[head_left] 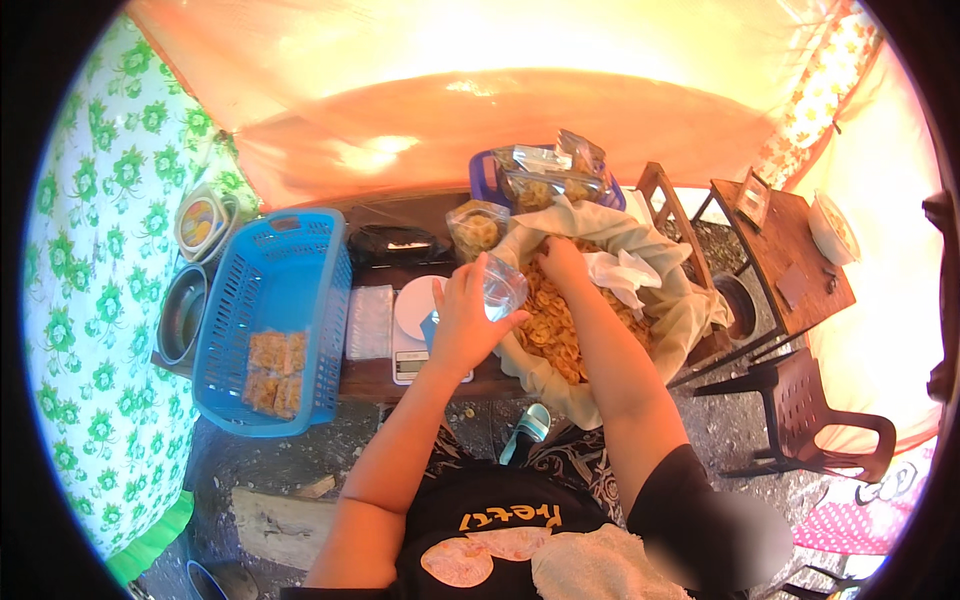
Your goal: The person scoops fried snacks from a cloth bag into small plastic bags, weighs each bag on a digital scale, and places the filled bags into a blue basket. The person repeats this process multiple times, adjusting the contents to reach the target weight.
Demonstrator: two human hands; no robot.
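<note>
My left hand (466, 318) is closed round a clear plastic bag (505, 288), its wide end turned toward a large cloth-lined basin (690, 335). Thin golden-brown chips (550, 325) fill the basin. My right hand (562, 262) reaches in at its far left side, fingers curled down among the chips; whatever they grip is hidden. Partly behind my left hand stands a white kitchen scale (410, 362) with a round plate. Left of the scale lies a stack of flat clear bags (370, 322). A crumpled white plastic sheet (625, 275) rests over the basin's right part.
A blue plastic basket (325, 380) at the left holds several packed bags (276, 370). Behind the basin, a purple basket (484, 180) carries more filled bags. A dark package (397, 245) lies behind the scale. A brown chair (810, 420) and a small wooden table (785, 240) stand to the right.
</note>
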